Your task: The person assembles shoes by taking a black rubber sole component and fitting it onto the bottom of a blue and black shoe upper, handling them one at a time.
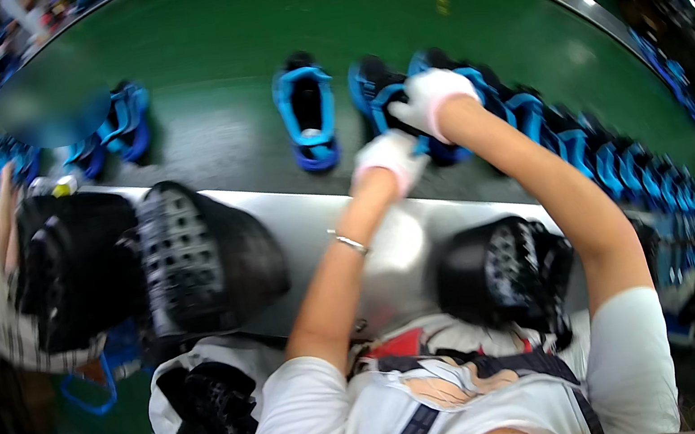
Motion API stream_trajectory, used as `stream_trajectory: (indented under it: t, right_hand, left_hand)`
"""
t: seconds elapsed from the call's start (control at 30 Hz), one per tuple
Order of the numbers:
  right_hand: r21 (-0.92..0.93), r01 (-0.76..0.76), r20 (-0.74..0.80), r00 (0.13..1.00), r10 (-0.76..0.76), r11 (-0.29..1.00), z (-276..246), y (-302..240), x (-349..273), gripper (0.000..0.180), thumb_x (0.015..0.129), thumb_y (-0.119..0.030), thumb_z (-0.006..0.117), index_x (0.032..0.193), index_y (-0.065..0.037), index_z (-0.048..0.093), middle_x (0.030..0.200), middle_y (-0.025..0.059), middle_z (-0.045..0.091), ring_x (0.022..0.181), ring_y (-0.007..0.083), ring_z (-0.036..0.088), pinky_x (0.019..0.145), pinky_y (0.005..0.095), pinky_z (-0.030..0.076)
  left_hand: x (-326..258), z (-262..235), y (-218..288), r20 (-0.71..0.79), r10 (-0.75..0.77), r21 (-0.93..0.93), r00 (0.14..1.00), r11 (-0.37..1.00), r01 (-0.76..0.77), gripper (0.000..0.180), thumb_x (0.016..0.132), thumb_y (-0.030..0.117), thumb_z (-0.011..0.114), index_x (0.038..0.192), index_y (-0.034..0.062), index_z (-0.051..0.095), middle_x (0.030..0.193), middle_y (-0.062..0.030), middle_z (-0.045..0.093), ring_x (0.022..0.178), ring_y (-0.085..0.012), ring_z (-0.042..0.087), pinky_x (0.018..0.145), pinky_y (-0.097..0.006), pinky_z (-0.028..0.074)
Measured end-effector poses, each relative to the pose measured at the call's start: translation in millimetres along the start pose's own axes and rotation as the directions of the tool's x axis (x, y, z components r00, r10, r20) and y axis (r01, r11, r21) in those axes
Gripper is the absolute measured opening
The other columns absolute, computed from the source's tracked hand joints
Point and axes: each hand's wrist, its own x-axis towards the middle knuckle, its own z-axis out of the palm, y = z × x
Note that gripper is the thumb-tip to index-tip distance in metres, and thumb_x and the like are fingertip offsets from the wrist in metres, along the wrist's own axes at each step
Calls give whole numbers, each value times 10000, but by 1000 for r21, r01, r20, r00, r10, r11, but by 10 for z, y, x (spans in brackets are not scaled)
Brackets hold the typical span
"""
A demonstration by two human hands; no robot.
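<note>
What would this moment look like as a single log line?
left hand: gloved, gripping blue shoe | right hand: gloved, on same shoe | surface: green belt | nearby: another blue shoe

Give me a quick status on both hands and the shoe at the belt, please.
Left hand and right hand, white-gloved, both gripping a blue-and-black shoe on the green belt. Another blue shoe beside it, apart. Nothing blocking.

Bright overhead light glares off my pale metal worktop [311, 214]; edges bend and darken (fisheye), and the far left blurs badly.
</note>
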Motion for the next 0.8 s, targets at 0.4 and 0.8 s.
stream_trajectory:
  t: [0.4,0.8]
  right_hand:
    - [78,-99,126,988,89,992,410,-163,442,358,821,-289,636,1052,-25,705,1092,247,656,1034,381,637,883,418,533]
    - [75,-4,0,1000,4,997,570,-86,593,343,882,-308,598,1064,-36,699,1075,231,663,1008,384,641,862,426,533]
  left_hand:
    - [148,-146,126,322,-223,172,920,969,175,309,782,212,652,1070,128,724,1147,-103,693,1048,-282,671,841,-366,556]
    - [231,-112,128,294,-284,183,913,954,238,311,787,243,654,1072,134,716,1163,-108,686,1073,-280,660,877,-362,544]
